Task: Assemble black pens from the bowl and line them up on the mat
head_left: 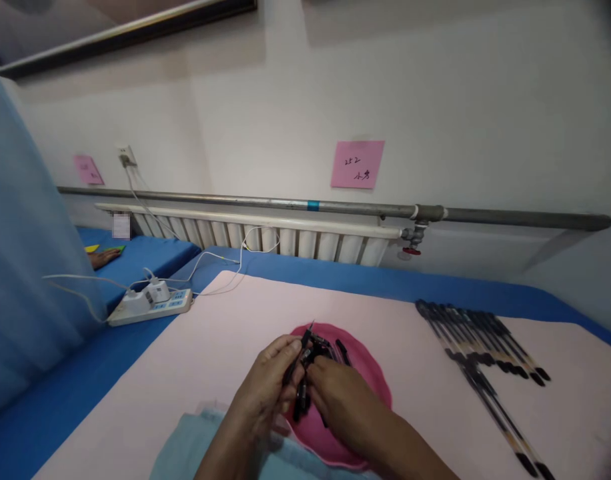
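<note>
My left hand [270, 377] is closed on a black pen piece [304, 339] with a thin pointed tip sticking up. It is held over the left side of a pink scalloped plate [381, 383]. My right hand [345, 400] reaches into the plate with its fingers curled down; whatever they hold is hidden. Between and beyond my hands lie several black pen parts [342, 351] in the plate. A light blue cloth [185, 440] lies under my left forearm and the plate's near edge.
Several assembled pens [465, 333] lie in a row at right, others below them. A power strip [153, 308] with chargers and white cables sits at left. Behind are a radiator [305, 243] and pipe. Another person's hand [105, 258] rests on a blue surface far left.
</note>
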Motion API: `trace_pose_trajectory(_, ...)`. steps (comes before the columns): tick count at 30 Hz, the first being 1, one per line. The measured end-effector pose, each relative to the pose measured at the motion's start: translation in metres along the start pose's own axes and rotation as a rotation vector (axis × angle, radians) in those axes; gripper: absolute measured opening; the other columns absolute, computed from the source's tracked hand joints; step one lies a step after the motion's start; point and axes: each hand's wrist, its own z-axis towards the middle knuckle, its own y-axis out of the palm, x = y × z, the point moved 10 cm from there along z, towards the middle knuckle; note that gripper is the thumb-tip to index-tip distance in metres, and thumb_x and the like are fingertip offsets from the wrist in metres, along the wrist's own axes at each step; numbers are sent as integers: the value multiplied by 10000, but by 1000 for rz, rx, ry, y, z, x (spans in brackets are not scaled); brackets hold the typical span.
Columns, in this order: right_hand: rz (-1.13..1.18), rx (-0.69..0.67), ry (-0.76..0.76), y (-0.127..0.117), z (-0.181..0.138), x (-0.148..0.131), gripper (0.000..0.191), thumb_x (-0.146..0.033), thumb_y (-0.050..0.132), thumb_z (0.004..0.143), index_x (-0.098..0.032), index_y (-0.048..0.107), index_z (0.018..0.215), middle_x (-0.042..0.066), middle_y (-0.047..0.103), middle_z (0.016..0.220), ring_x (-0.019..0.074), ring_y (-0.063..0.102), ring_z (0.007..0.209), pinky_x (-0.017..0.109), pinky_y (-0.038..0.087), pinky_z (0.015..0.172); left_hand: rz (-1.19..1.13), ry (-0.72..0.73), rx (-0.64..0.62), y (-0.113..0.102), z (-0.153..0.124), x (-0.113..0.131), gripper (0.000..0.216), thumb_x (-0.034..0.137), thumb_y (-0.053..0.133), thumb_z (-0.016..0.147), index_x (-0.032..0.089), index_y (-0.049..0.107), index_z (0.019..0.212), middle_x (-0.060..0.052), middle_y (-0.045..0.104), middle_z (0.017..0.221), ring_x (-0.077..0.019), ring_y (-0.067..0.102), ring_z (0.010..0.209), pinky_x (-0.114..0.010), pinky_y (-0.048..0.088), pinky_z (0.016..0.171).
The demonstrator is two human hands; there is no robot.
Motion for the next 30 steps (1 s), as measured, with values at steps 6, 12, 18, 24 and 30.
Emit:
trace_pose_trajectory(6,905,323,335,-46,-5,59,114,-309,596,775,-199,608,749,-49,554,563,116,484,506,240,367,498,-3,-10,-36,5,-2,-1,350,528,580,746,207,503,860,98,439,486,-3,197,300,-152,60,318)
trace_pose_trajectory(12,1325,364,350,-42,-2,73,264,-360,773,609,-159,690,758,-43,570,524,86,462,459,230,356,480,48,-26,-46,9,-1,-8,376,537,602,727,197,527,870,89,433,461,-16,227,308,-170,68,333)
trace_pose_trajectory(18,1331,307,331,-38,-2,66,218,-316,773,606,-168,704,751,-38,602,570,86,483,481,232,380,503,81,-12,-79,13,0,-9,342,507,593,751,184,542,851,85,408,430,-29,251,322,-186,87,350)
trace_pose_trajectory(24,1199,214,324,-44,-4,59,173,-215,732,594,-171,693,757,-36,626,655,96,502,560,238,393,554,124,16,-106,12,4,-13,349,512,604,737,173,558,806,78,411,423,-43,290,334,-197,114,361)
trace_pose_trajectory(30,1267,212,315,-42,-3,57,264,-174,715,561,-192,621,807,-53,593,674,99,517,597,223,385,553,130,46,-112,11,8,-17,371,533,611,725,172,567,799,73,428,427,-49,323,347,-193,150,371)
